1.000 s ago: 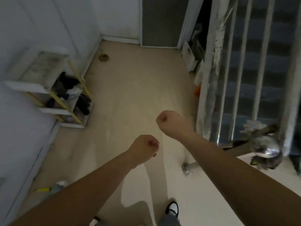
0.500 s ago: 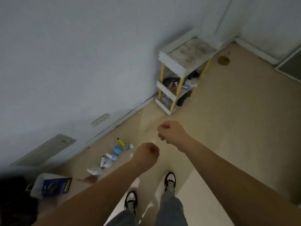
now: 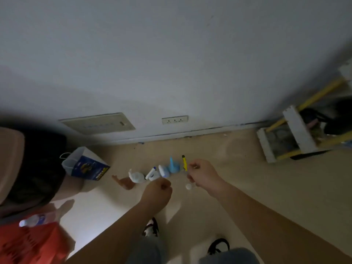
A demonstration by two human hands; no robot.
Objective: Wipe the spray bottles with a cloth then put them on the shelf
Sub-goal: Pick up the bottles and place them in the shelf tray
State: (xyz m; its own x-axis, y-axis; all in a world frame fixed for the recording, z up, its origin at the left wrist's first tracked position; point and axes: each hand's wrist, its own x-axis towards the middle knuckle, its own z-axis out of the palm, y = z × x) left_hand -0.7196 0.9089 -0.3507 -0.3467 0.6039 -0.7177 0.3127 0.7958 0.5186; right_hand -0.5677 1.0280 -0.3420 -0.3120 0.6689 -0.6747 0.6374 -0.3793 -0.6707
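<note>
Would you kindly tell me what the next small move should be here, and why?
Probably crouch and lower the right hand toward the spray bottles on the floor by the wall: it and the left hand are curled and empty, no bottle lifted yet.

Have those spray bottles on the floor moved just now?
No. The spray bottles lie in the same row below the wall socket; only the camera turned.

Bare left arm (image 3: 118,231) and bare right arm (image 3: 266,216) stretched forward and down, left grip (image 3: 158,189) balled in a fist, right grip (image 3: 203,174) just beyond it, fingers curled in.
</note>
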